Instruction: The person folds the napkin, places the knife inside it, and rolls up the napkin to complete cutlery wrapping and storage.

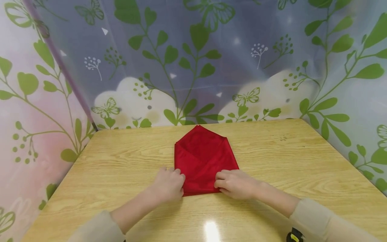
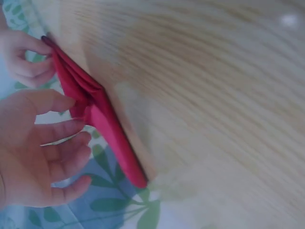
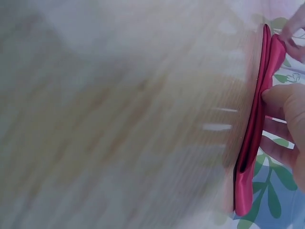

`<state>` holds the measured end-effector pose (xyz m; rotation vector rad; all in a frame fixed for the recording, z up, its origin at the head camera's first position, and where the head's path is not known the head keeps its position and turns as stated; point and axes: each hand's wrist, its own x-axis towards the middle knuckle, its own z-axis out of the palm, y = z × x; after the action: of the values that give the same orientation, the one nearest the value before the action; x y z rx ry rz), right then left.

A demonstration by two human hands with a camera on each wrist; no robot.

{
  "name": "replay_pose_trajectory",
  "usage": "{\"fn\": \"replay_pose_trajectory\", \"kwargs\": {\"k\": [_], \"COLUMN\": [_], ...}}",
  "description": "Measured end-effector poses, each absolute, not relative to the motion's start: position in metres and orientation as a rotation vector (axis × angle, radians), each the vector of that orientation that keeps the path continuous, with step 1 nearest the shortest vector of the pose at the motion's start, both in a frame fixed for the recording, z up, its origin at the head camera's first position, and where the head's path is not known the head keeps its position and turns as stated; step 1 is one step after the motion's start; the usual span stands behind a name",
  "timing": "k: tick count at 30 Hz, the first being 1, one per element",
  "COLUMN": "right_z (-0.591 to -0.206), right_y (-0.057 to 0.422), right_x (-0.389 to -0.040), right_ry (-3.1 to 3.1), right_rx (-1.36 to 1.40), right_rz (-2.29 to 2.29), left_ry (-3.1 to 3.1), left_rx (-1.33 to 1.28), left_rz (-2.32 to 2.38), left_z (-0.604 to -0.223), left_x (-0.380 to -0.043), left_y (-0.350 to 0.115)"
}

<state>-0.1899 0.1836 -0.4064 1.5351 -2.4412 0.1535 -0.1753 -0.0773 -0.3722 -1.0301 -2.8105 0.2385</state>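
A folded red cloth (image 1: 204, 158) with a satin sheen lies on the wooden table, its pointed end away from me and its straight edge towards me. At its near left corner my left hand (image 1: 170, 184) pinches the edge; in the left wrist view, thumb and forefinger of the left hand (image 2: 45, 148) meet at a raised fold. My right hand (image 1: 237, 184) grips the near right part, and the right wrist view has its thumb (image 3: 281, 98) on the layered edge with fingers behind. Several stacked layers show along the cloth's edge (image 3: 244, 191).
The light wood-grain table (image 1: 121, 161) reaches back to a printed fabric backdrop (image 1: 169, 67) with leaves and butterflies, which also hangs at both sides. A small black and yellow object (image 1: 294, 235) shows by the right sleeve (image 1: 314, 213).
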Motion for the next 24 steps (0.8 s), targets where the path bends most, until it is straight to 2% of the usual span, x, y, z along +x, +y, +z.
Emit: {"fn": "replay_pose_trajectory", "kwargs": {"k": [10, 24], "right_z": [-0.407, -0.406], "right_y": [0.179, 0.185], "right_x": [-0.194, -0.190], "right_ry": [-2.458, -2.456], "right_rx": [1.560, 1.546], "right_rz": [0.099, 0.045], "left_ry": [-2.536, -2.613], "left_rx": [-1.356, -1.180], "left_rz": [0.304, 0.359], "left_z": [-0.387, -0.395], "left_x": [-0.169, -0.164], "left_y": [-0.054, -0.040]}}
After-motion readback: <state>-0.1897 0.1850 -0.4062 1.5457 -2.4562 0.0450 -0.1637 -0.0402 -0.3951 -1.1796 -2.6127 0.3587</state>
